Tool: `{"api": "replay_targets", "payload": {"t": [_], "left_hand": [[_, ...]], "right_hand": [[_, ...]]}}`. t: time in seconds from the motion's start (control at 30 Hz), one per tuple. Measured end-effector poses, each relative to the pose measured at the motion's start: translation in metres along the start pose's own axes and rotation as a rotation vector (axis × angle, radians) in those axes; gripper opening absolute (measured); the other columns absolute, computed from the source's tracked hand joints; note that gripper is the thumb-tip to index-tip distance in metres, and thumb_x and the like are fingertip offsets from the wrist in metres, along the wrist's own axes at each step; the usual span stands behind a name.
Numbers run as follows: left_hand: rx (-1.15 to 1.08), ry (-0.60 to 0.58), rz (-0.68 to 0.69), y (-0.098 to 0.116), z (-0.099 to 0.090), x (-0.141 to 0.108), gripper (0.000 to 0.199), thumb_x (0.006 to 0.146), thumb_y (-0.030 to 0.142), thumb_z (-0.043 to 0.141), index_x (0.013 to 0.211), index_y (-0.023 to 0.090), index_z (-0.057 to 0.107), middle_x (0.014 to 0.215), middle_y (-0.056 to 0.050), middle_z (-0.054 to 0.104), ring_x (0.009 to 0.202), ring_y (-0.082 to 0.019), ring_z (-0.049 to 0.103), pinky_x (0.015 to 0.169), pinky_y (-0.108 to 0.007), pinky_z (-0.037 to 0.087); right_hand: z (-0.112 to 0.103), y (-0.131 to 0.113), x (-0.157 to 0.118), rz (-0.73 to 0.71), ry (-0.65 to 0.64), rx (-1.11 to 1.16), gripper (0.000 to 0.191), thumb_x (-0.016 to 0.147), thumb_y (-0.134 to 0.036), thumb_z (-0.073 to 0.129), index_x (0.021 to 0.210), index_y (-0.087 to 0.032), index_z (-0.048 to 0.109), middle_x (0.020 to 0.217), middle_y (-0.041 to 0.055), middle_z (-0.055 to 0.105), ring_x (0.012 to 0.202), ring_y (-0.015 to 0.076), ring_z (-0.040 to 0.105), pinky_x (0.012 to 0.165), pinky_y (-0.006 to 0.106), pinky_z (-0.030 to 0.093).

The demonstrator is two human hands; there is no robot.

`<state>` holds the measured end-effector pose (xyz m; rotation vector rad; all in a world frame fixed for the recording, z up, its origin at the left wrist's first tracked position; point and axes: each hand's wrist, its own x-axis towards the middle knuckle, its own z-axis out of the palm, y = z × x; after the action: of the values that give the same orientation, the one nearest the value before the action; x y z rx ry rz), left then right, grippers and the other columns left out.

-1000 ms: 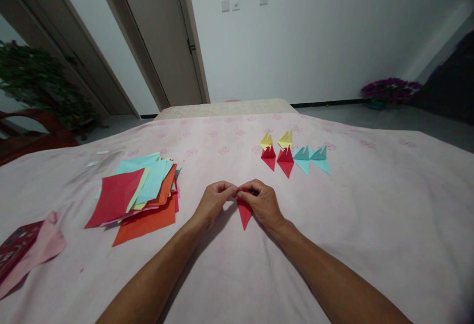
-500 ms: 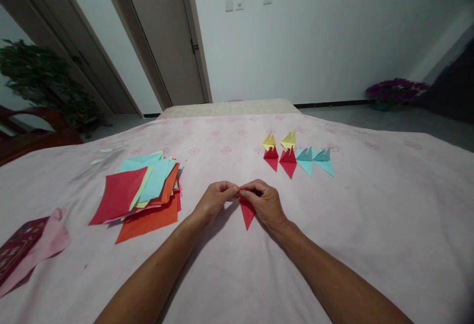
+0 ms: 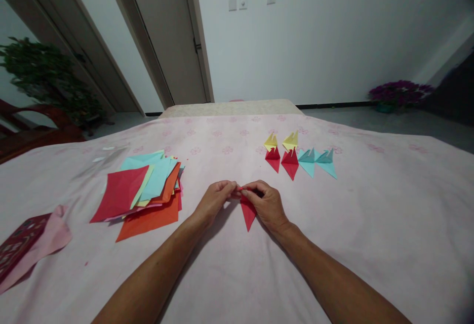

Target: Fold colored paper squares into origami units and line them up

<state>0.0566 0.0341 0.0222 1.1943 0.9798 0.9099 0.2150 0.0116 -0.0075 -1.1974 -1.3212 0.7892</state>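
Note:
A red folded paper (image 3: 248,214) hangs point-down between my hands, just above the cloth, its upper end partly hidden by fingers. My left hand (image 3: 218,199) pinches the top left tip of it. With thumb and forefinger, my right hand (image 3: 267,204) grips the upper right part, close beside the left fingertips. Beyond my right hand stand folded paper cranes: two red cranes (image 3: 290,164), two light blue cranes (image 3: 307,162) and two yellow cranes (image 3: 291,141) behind the red ones.
A loose stack of coloured paper sheets (image 3: 124,193) lies to the left on the pink flowered tablecloth (image 3: 222,274). At the far left is a dark red patterned packet (image 3: 22,237) with a pink sheet (image 3: 48,241). Small white scraps (image 3: 98,159) lie behind the stack.
The fingers of my left hand have shifted slightly at the paper's tip. Both hands keep hold of the red paper. The whole view has moved a little.

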Motion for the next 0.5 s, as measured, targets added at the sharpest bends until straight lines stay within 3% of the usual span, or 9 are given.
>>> {"api": "replay_targets", "payload": {"t": [0.2,0.5], "left_hand": [[0.024,0.048,-0.005,0.0003,0.0027,-0.0006,0.023,0.071,0.038,0.075,0.070,0.015,0.069,0.071,-0.006,0.068,0.068,-0.015,0.059,0.071,-0.028,0.045],[0.123,0.085,0.019,-0.0034,0.0044,-0.0002,0.021,0.073,0.036,0.069,0.067,0.016,0.068,0.069,-0.005,0.067,0.065,-0.015,0.057,0.067,-0.027,0.042]], "right_hand": [[-0.0008,-0.0046,-0.0005,-0.026,-0.009,-0.033,0.009,0.078,-0.027,0.067,0.077,-0.021,0.074,0.079,0.0029,0.070,0.075,0.0184,0.064,0.070,0.031,0.050],[-0.0003,-0.0052,-0.0017,-0.095,-0.017,-0.052,0.008,0.080,-0.027,0.068,0.078,-0.022,0.074,0.078,0.0017,0.068,0.073,0.0170,0.062,0.067,0.030,0.048]]}}
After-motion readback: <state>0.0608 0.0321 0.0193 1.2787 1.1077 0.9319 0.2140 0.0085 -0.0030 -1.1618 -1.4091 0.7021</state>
